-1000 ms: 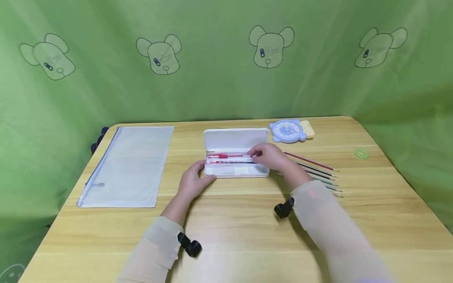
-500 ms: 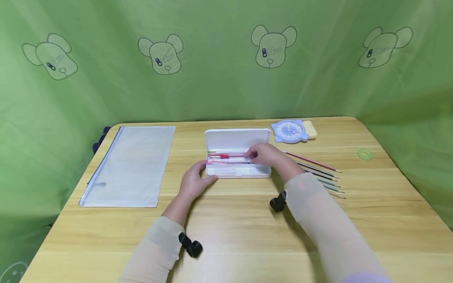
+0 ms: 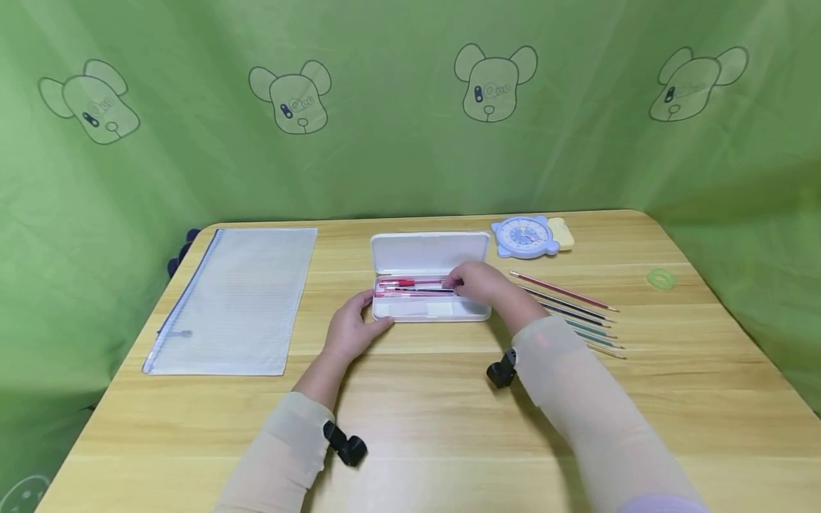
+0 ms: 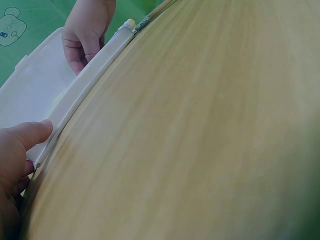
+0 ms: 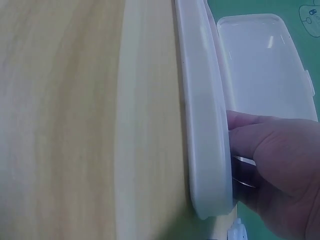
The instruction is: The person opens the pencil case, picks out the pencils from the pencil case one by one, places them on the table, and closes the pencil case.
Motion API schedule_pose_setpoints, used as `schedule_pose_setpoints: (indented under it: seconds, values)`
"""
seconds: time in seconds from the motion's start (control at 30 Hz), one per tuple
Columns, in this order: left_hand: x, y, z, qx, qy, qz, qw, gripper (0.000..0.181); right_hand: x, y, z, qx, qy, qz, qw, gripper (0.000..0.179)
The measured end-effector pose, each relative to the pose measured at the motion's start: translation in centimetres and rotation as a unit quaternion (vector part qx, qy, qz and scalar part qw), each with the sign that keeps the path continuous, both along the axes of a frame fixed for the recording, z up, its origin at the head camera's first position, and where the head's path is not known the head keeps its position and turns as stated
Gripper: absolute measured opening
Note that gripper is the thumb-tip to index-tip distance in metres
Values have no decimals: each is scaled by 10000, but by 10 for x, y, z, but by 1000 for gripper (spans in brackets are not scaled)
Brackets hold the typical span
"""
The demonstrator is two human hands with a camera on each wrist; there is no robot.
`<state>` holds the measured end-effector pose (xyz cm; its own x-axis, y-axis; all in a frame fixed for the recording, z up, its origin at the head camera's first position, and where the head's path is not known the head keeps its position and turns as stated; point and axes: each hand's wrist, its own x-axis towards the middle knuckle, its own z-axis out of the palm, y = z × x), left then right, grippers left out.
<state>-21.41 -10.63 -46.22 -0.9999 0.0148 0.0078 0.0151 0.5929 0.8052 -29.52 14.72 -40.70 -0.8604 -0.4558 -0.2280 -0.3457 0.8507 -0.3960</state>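
Note:
A white pencil case (image 3: 465,311) lies with its lid (image 3: 430,254) raised at the table's middle. Its left end is gripped by my left hand (image 3: 350,329), thumb over the front rim in the left wrist view. Inside, a red-capped pen (image 3: 404,283) and several slim pens or pencils lie lengthwise. My right hand (image 3: 479,282) reaches into the right half, fingers curled down at the right end of a slim dark pen (image 3: 420,290), which it holds. The right wrist view shows that hand (image 5: 280,165) behind the case's front wall (image 5: 207,125), its fingertips hidden.
Several pencils (image 3: 571,308) lie fanned right of the case, partly behind my right forearm. A blue clock-shaped item (image 3: 524,237) and a yellow block (image 3: 561,234) sit behind them. A green ring (image 3: 661,278) lies far right, a zip pouch (image 3: 237,299) on the left.
My right hand has moved slightly left inside the case. The dark pen there has shifted back towards the red-capped pen. My left hand keeps its place on the case.

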Motion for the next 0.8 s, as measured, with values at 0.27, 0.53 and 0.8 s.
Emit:
schedule_pose_setpoints:
  seconds: [0.27, 0.53, 0.8]
  values:
    - [0, 0, -1, -22, -8, -1, 10000, 69, 2, 0, 1, -153, -45, -147, 9998, 28]
    - [0, -1, 0, -25, 68, -29, 10000, 68, 7, 4, 14, -443, 71, -207, 9988, 28]
    - [1, -1, 1, -28, 27, -6, 10000, 70, 18, 28, 26, -582, 258, -342, 9974, 26]
